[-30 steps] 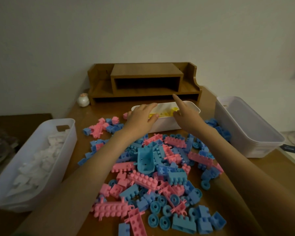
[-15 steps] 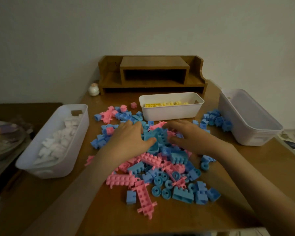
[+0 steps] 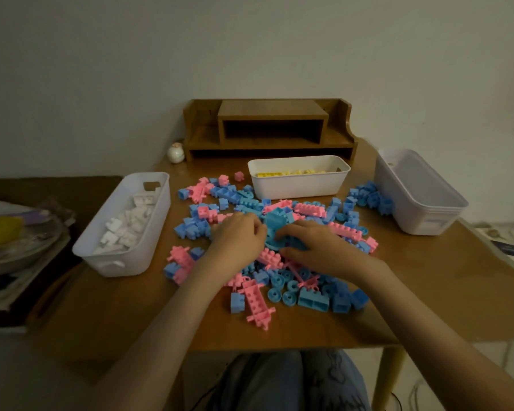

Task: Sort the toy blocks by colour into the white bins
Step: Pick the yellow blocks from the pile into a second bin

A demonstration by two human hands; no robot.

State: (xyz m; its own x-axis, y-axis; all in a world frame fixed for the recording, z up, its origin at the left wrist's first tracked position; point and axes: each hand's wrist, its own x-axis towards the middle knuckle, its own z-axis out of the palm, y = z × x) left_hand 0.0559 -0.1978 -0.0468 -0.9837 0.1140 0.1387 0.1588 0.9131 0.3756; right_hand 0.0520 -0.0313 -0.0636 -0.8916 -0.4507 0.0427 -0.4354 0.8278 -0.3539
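A heap of pink and blue toy blocks (image 3: pixel 279 262) covers the middle of the wooden table (image 3: pixel 428 292). My left hand (image 3: pixel 238 237) and my right hand (image 3: pixel 312 246) lie on the heap, fingers curled against either side of a large teal-blue piece (image 3: pixel 275 223) standing between them. What lies under the palms is hidden. The left white bin (image 3: pixel 125 262) holds white blocks. The middle white bin (image 3: pixel 297 186) at the back holds yellow blocks. The right white bin (image 3: pixel 428 221) looks empty, with a small cluster of blue blocks (image 3: pixel 371 197) beside it.
A wooden desk organiser (image 3: pixel 267 129) stands against the wall behind the bins, with a small round ornament (image 3: pixel 175 152) to its left. A dish on a stack of papers (image 3: pixel 12 247) sits off the table's left side. The table's front edge (image 3: pixel 279 345) is close to my lap.
Both hands drew back from the yellow bin to the heap and now close in on the large blue piece. The view has pulled back and tilted down.
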